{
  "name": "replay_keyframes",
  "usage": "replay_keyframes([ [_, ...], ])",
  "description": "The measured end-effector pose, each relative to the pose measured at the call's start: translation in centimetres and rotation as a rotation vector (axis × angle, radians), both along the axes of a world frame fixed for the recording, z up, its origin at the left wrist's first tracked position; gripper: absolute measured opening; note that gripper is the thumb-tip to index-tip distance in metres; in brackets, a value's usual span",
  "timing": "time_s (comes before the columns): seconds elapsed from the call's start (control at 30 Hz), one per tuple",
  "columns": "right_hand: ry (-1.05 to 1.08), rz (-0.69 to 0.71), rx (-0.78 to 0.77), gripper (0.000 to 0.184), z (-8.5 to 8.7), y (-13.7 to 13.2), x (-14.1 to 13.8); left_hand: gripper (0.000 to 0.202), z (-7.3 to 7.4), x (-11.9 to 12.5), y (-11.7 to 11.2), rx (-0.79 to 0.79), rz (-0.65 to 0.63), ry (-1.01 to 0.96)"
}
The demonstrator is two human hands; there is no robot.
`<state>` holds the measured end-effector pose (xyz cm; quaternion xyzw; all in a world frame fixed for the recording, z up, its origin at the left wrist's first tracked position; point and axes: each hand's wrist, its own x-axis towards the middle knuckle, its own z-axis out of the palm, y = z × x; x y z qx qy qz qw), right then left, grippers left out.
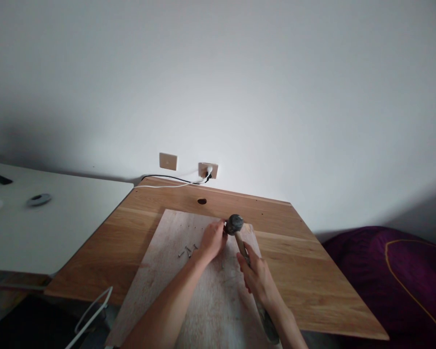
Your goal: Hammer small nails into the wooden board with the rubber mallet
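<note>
My right hand (257,276) grips the wooden handle of a hammer (235,224), whose dark metal head sits low over the far part of a pale wooden board (160,281). My left hand (212,238) rests on the board right beside the hammer head, fingers pinched together at the head; what they pinch is too small to make out. Several loose nails (187,251) lie on the board just left of that hand.
The board lies on a wooden desk (305,276) with a cable hole (202,200) near the wall. A white cable runs from a wall socket (208,170). A white table (58,218) stands to the left, a purple cushion (392,271) to the right.
</note>
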<state>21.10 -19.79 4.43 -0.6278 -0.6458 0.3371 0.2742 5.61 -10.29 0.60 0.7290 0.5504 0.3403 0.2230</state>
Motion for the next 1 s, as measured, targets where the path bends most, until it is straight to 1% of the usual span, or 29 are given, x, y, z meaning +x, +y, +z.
replay_keyframes([
  [0.27,-0.006,0.03,0.026,0.062,-0.3,-0.1,0.1,0.044,-0.4,0.0,0.2,0.021,-0.011,-0.013],
  [0.4,0.001,0.022,0.011,0.064,-0.1,0.0,0.1,0.04,-0.2,0.0,0.1,0.015,-0.013,-0.008],
  [0.57,0.045,0.003,-0.028,0.061,0.6,-0.2,0.0,0.037,0.1,0.0,0.0,-0.004,-0.004,-0.006],
  [0.73,0.055,-0.011,0.005,0.063,0.8,-0.5,-0.1,0.028,0.4,0.0,-0.2,-0.025,-0.016,-0.009],
  [0.87,0.005,0.024,0.009,0.063,0.2,-0.3,-0.1,0.037,0.6,-0.1,-0.2,-0.033,0.003,0.027],
  [1.0,0.02,0.024,-0.003,0.064,-0.1,-0.1,-0.1,0.042,0.2,0.0,0.0,-0.025,-0.006,0.015],
])
